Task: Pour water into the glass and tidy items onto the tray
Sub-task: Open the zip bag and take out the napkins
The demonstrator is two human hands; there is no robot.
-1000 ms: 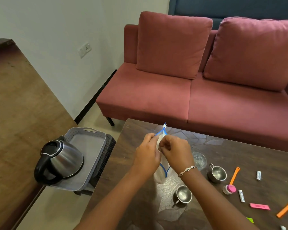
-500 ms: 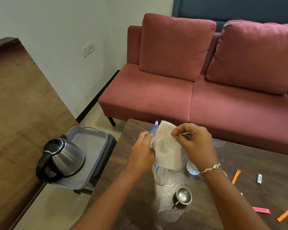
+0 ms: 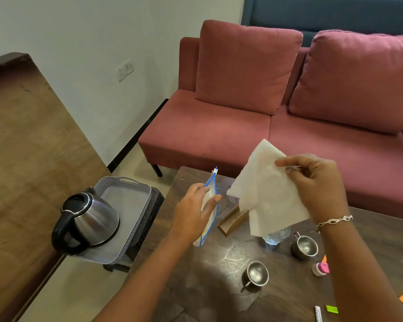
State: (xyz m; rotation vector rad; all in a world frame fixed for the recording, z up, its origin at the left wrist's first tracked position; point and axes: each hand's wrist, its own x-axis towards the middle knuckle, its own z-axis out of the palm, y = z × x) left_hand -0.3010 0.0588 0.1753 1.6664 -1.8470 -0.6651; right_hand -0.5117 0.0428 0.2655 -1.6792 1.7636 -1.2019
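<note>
White tissue (image 3: 268,194), soft and nearly weightless, hangs from the right hand (image 3: 316,189), pinched by thumb and forefinger at its upper edge; it will flop and crumple, so a pinch at a corner serves best. The left hand (image 3: 191,212) is closed on a clear pouch with a blue zip border (image 3: 209,205), held upright above the bench (image 3: 196,287) near its far left corner; thin film, probably slippery, best gripped by the stiff zip edge. The glass (image 3: 276,235) stands on the bench just under the tissue's lower edge, partly hidden; it is brittle and should be taken round its wall. The grey tray (image 3: 126,189) sits on a dark stool off the bench's left edge, carrying a steel kettle (image 3: 89,221), likely the heaviest piece, to be lifted by its black handle. Two small steel cups (image 3: 256,274) stand toward the near right. The bench top is dark, glossy and patterned. Behind it stands a red sofa (image 3: 219,131); a pale wall lies to the left.
</note>
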